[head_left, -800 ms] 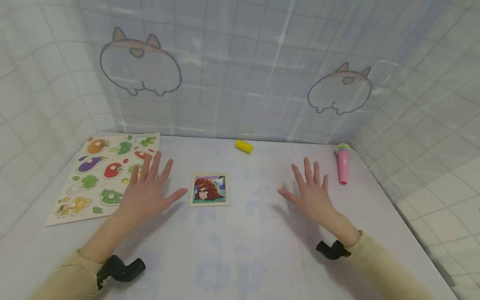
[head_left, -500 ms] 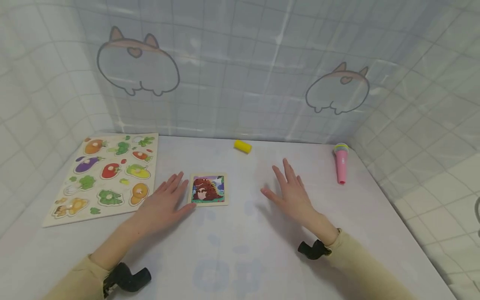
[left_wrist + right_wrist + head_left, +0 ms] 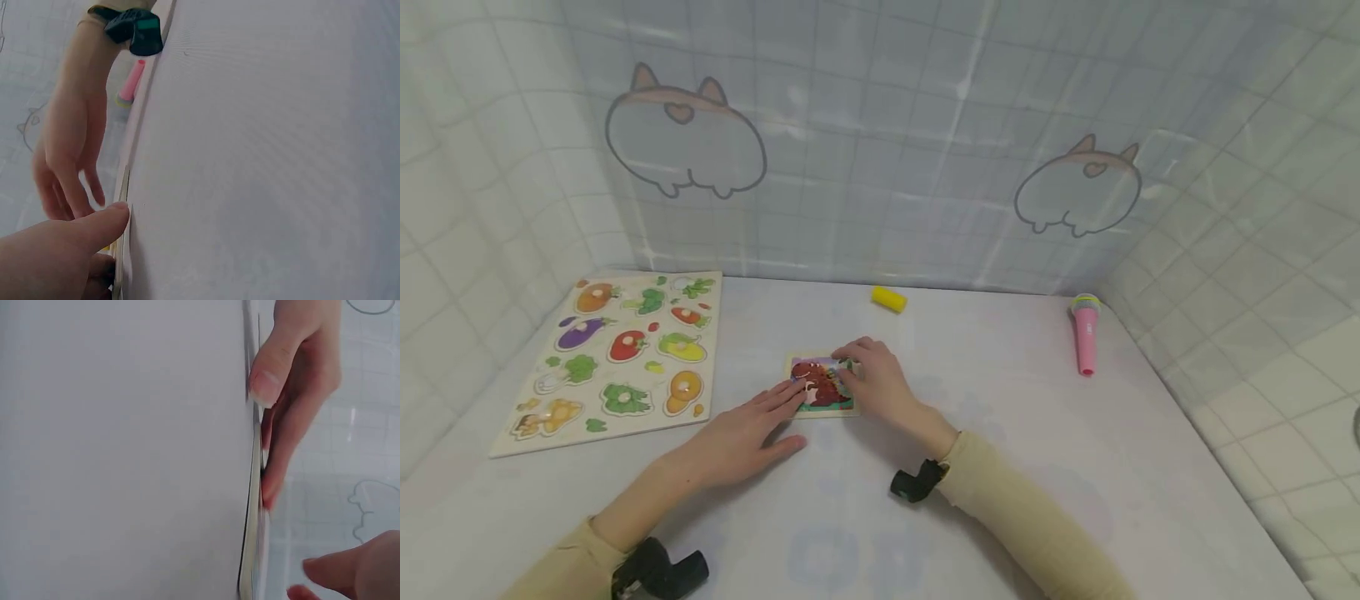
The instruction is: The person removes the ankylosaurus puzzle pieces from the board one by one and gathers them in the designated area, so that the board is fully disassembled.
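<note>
A small square picture board [image 3: 823, 396] with a red-brown dinosaur lies flat on the white table, mid-left in the head view. My left hand [image 3: 741, 437] rests its straight fingers over the board's left part, the thumb apart near the front corner. From the right, my right hand [image 3: 886, 387] reaches over the upper right corner, its fingers bent downward and partly covering the picture. In the right wrist view the right thumb and fingertips [image 3: 315, 569] stand apart above the board's face, with nothing between them. The board's thin pale edge [image 3: 252, 531] shows there side-on.
A vegetable knob puzzle [image 3: 647, 367] lies at the left. Towards the back wall is a yellow cylinder [image 3: 889, 299]; a pink toy microphone [image 3: 1086, 337] lies at the back right. Tile-patterned sheets [image 3: 880, 150] enclose the table's back and sides.
The left hand has moved right off the vegetable puzzle and come down on the dinosaur board. My right hand has swept left to the board's right side, its fingers now bent.
</note>
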Demonstrator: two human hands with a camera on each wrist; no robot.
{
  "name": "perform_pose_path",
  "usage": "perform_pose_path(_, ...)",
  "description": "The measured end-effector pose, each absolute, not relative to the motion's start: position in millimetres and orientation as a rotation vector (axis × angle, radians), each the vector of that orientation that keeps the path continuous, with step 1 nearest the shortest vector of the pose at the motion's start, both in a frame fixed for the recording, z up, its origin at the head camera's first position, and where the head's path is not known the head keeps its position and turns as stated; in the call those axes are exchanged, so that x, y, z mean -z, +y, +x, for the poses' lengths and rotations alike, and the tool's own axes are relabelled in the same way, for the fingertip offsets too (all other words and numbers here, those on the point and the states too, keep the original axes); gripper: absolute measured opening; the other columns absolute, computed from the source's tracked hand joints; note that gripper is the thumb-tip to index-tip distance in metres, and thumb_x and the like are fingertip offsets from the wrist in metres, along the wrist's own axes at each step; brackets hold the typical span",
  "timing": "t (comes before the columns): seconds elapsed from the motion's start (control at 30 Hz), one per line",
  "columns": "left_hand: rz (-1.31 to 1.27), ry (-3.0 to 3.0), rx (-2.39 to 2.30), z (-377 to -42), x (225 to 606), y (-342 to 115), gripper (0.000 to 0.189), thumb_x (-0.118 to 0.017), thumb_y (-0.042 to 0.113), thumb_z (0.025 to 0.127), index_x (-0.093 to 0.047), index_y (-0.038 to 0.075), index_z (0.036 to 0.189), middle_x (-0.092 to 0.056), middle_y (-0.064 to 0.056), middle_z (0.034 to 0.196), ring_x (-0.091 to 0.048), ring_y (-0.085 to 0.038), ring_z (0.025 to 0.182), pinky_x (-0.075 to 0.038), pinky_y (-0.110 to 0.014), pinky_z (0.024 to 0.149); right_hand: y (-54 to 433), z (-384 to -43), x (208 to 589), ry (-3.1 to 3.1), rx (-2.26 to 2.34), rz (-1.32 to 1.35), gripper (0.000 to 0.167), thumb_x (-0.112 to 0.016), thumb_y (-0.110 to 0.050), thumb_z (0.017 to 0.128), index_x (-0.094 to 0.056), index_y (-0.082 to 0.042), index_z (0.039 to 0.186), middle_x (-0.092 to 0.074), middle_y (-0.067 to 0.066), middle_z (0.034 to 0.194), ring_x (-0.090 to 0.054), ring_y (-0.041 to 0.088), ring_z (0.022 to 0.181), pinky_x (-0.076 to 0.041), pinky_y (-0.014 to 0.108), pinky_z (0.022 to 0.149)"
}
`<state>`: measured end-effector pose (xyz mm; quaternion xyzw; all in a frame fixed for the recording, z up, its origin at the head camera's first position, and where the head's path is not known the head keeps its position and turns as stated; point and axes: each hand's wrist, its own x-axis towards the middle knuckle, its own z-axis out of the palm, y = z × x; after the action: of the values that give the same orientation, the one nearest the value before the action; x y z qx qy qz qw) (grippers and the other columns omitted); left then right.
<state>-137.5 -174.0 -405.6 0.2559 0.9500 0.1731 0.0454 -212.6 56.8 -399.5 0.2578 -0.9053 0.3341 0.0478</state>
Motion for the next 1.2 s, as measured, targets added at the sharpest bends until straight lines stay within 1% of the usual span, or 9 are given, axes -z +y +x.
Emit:
perform_pose_path(0.07,0.769,2.888,-0.54,-138,405,-173,0.072,-0.056,0.052,0.098,-0.04,0.008,0.153,-0.034,-0.013,0.161,-0.033,-0.038,0.147,-0.036,-0.056,0.114,43,-218,402,-2.777,-0.956,0.82,0.022,-0.066,-0.011,0.096,-0.072,-0.009,0.117,-0.067,0.007,0.113,-0.059,0.023,0.101,-0.051,0.035,0.088)
perform_pose_path(0.13,0.768,2.876,-0.554,-138,405,-172,0.073,-0.056,0.054,0.098,-0.039,0.009,0.154,-0.032,-0.012,0.162,-0.032,-0.037,0.148,-0.035,-0.056,0.115,32,-223,404,-2.811,-0.865,0.843,0.022,-0.065,-0.012,0.097,-0.073,-0.011,0.117,-0.066,0.005,0.108,-0.059,0.02,0.096,-0.05,0.031,0.082)
perform_pose_path(0.2,0.777,2.865,-0.571,-139,406,-171,0.073,-0.055,0.054,0.098,-0.039,0.01,0.154,-0.031,-0.011,0.163,-0.031,-0.036,0.148,-0.034,-0.056,0.116,24,-227,405,-2.848,-0.771,0.846,0.023,-0.064,-0.012,0.097,-0.073,-0.013,0.117,-0.066,0.004,0.107,-0.059,0.019,0.096,-0.05,0.029,0.082)
perform_pose_path(0.3,0.792,2.851,-0.597,-140,407,-170,0.073,-0.055,0.054,0.098,-0.039,0.01,0.154,-0.03,-0.01,0.163,-0.03,-0.036,0.149,-0.033,-0.056,0.116,17,-231,408,-2.876,-0.676,0.829,0.023,-0.063,-0.012,0.097,-0.074,-0.015,0.117,-0.064,0.003,0.106,-0.058,0.018,0.094,-0.049,0.029,0.081)
perform_pose_path(0.53,0.816,2.844,-0.604,-140,405,-170,0.072,-0.055,0.052,0.099,-0.039,0.01,0.154,-0.029,-0.009,0.164,-0.029,-0.034,0.149,-0.033,-0.055,0.116,12,-230,412,-2.838,-0.622,0.814,0.022,-0.061,-0.012,0.098,-0.076,-0.017,0.114,-0.062,0.002,0.104,-0.056,0.019,0.092,-0.048,0.028,0.079)
perform_pose_path(0.73,0.819,2.854,-0.568,-139,399,-174,0.07,-0.058,0.048,0.099,-0.041,0.008,0.153,-0.031,-0.011,0.163,-0.031,-0.035,0.148,-0.035,-0.055,0.115,8,-225,412,-2.834,-0.45,0.87,0.025,-0.059,-0.018,0.1,-0.073,-0.022,0.12,-0.057,0.001,0.109,-0.051,0.019,0.095,-0.047,0.029,0.077)
perform_pose_path(0.83,0.824,2.855,-0.549,-138,397,-177,0.069,-0.057,0.048,0.099,-0.042,0.007,0.152,-0.032,-0.012,0.162,-0.033,-0.035,0.147,-0.037,-0.054,0.114,6,-224,411,-2.848,-0.482,0.887,0.026,-0.06,-0.02,0.1,-0.072,-0.021,0.123,-0.057,0.002,0.111,-0.051,0.019,0.096,-0.046,0.028,0.077)
perform_pose_path(1.0,0.827,2.837,-0.554,-138,396,-180,0.068,-0.055,0.05,0.1,-0.042,0.008,0.152,-0.031,-0.012,0.163,-0.036,-0.033,0.146,-0.04,-0.054,0.111,5,-226,414,-2.883,-0.711,0.853,0.026,-0.063,-0.023,0.1,-0.068,-0.016,0.124,-0.056,0.004,0.113,-0.05,0.02,0.101,-0.043,0.028,0.081)
perform_pose_path(1.2,0.824,2.83,-0.564,-139,397,-181,0.068,-0.055,0.05,0.1,-0.042,0.009,0.152,-0.03,-0.011,0.163,-0.036,-0.033,0.146,-0.04,-0.054,0.112,5,-229,418,-2.877,-0.839,0.853,0.025,-0.063,-0.02,0.1,-0.065,-0.013,0.124,-0.053,0.007,0.113,-0.049,0.022,0.104,-0.04,0.031,0.083)
